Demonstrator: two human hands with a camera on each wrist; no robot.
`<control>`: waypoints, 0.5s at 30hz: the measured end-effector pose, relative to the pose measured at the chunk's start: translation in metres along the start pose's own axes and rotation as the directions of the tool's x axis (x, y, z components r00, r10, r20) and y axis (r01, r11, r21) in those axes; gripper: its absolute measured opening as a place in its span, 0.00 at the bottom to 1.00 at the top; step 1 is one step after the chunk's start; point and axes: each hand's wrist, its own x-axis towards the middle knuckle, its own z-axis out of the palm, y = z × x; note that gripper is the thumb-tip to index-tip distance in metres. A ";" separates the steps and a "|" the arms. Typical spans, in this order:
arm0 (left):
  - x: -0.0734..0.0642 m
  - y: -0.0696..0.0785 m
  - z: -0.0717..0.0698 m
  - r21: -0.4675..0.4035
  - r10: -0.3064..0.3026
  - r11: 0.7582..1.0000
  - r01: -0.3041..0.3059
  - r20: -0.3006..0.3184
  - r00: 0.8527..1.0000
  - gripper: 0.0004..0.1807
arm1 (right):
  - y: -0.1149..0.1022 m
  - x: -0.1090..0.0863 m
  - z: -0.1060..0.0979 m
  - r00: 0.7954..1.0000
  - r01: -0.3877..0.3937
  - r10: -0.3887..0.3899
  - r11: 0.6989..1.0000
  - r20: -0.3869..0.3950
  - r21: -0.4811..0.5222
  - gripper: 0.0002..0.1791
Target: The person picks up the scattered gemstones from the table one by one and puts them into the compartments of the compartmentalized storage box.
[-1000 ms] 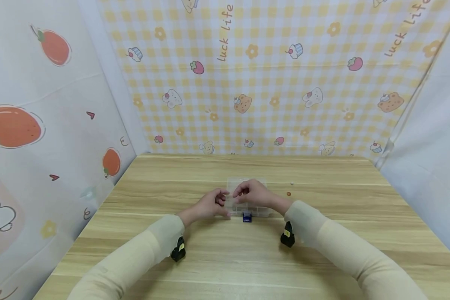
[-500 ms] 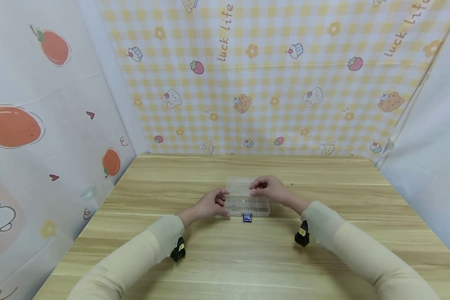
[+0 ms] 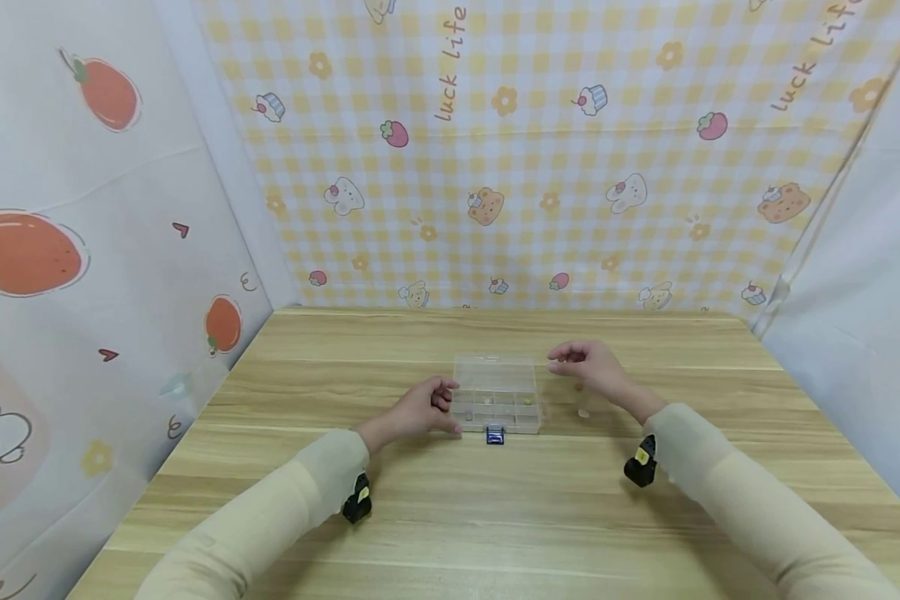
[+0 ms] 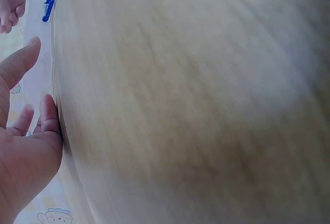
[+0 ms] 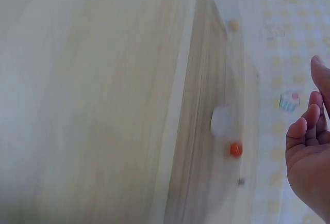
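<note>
A clear plastic compartment box lies on the table, its lid folded back and a blue latch at its front. Small pieces sit in some compartments, among them a yellowish bead at the right rear. My left hand rests against the box's left end, thumb by the front corner and fingers along the side. Right of the box, my right hand hovers with loosely bent fingers; nothing shows between thumb and fingertips. Under it lie an orange-red bead, a whitish flat piece and a tiny grey piece.
The wood-grain table carries all of this. A yellow checked cloth hangs behind its far edge, with a white printed cloth on the left and a plain white one on the right.
My right hand has moved from above the box to the right, over the loose pieces. The box's compartments now show uncovered. My left hand keeps its place.
</note>
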 end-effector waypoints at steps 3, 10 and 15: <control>0.000 0.000 0.000 -0.001 0.003 1.000 -0.003 -0.001 1.000 0.37 | 0.006 -0.001 -0.009 1.000 0.013 -0.013 1.000 -0.024 0.007 0.18; -0.001 0.001 0.000 0.010 0.005 1.000 -0.005 -0.005 1.000 0.37 | 0.023 0.002 -0.024 0.997 -0.026 0.025 0.999 -0.075 -0.018 0.18; -0.003 0.003 0.001 0.009 -0.002 1.000 0.002 -0.008 1.000 0.37 | 0.035 0.005 -0.033 0.996 -0.037 0.033 0.998 -0.089 -0.044 0.18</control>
